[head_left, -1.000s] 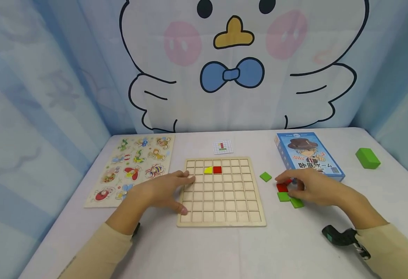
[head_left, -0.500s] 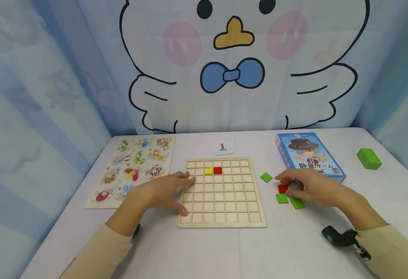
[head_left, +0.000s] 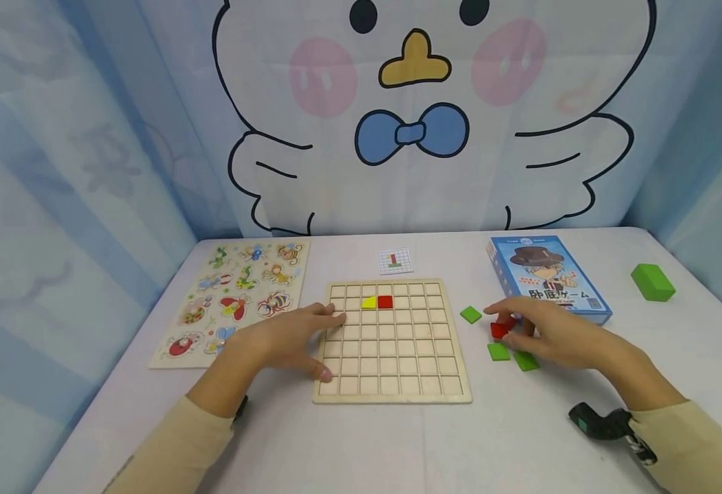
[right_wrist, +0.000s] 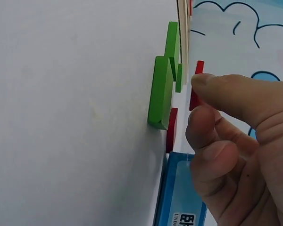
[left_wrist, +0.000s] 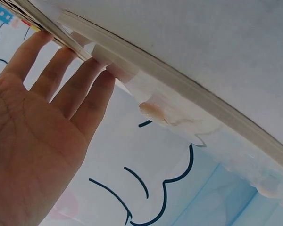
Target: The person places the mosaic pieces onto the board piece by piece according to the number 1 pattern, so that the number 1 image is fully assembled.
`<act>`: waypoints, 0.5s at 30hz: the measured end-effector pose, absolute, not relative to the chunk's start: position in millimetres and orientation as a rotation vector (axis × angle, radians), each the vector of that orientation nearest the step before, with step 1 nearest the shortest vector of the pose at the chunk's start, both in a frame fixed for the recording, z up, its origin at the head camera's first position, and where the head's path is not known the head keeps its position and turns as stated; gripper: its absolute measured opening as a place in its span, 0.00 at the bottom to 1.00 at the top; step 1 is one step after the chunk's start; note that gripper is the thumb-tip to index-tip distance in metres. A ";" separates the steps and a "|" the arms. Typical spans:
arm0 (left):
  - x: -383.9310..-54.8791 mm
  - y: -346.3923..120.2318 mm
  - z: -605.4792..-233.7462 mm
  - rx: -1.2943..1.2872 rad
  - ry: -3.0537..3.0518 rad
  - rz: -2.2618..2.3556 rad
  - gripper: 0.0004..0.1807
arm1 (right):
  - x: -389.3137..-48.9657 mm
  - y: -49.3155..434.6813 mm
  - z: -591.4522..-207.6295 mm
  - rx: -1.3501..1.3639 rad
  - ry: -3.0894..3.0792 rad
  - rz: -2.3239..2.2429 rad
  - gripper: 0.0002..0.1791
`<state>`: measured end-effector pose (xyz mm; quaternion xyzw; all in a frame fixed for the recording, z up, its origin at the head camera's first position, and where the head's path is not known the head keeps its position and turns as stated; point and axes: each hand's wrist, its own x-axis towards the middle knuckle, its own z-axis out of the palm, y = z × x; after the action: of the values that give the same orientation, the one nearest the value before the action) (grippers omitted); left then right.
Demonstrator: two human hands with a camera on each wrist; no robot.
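My left hand (head_left: pixel 291 337) rests with spread fingers on the left edge of a wooden grid board (head_left: pixel 398 392). One yellow piece (head_left: pixel 369 302) and a red square tile (head_left: pixel 385 302) sit side by side in the board's upper rows. To the right of the board, my right hand (head_left: pixel 555 331) pinches another red tile (right_wrist: pixel 196 89) between thumb and finger, tilted and clear of the table in the right wrist view. A further red tile (right_wrist: pixel 171 131) lies below that hand. Green tiles (head_left: pixel 498 352) lie by its fingertips, with one more green tile (head_left: pixel 471 315) nearer the board.
A small pattern card (head_left: pixel 394 261) lies behind the board. On the left is a wooden insect picture board (head_left: pixel 231 302). Behind my right hand lies a blue game box (head_left: pixel 548 274), with a green block (head_left: pixel 653 282) farther right. A patterned curtain (head_left: pixel 416 192) closes the back.
My right fingers have pulled a red tile up and tilted it. One green tile has slid slightly left, apart from its neighbour. The left hand and the board have stayed put.
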<state>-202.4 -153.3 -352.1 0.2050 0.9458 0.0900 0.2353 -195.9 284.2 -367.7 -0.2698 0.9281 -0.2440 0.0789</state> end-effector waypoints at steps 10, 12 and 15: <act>-202.1 -154.5 -352.1 0.556 2.597 0.251 0.56 | -196.2 279.8 -358.7 -0.773 2.673 -0.938 0.23; -202.0 -154.7 -352.2 0.558 2.597 0.256 0.56 | -197.1 278.3 -358.2 -0.768 2.652 -0.978 0.22; -202.1 -154.9 -352.6 0.558 2.595 0.262 0.56 | -198.8 275.3 -358.3 -0.773 2.640 -1.020 0.21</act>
<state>-202.1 -154.9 -352.6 0.2034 0.9456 0.0956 0.2351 -198.8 275.3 -358.3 -0.2619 0.8950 -0.3459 0.1035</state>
